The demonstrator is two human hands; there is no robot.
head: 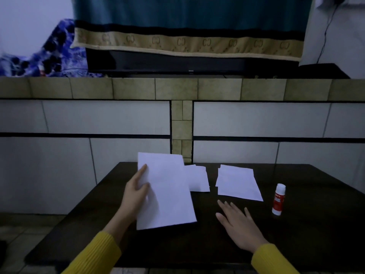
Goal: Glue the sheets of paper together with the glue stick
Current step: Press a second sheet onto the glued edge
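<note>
I hold the large sheet (167, 190) in my left hand (136, 194), thumb on its upper face and fingers underneath at its left edge, so that its far end lifts clear of the dark surface (296, 244). My right hand (239, 224) is flat and spread, fingers straight, holding nothing, low over the surface near the middle; I cannot tell whether it touches. Two more lots of paper lie toward the far edge: a small sheet (199, 179) partly hidden behind the large sheet, and a loose stack (238, 182) just right of it. The glue stick (278, 199) stands upright with its cap on, toward the right edge, well apart from both hands. I judge the paper light, limp and easily creased; grip it at an edge or corner and support it flat before applying glue. The glue stick looks rigid and light; take it round the barrel. Behind the surface stands a tiled wall (98, 117), above it a ledge (177, 89) with a draped teal cloth (187, 12) and a blue patterned blanket (53, 54).
</note>
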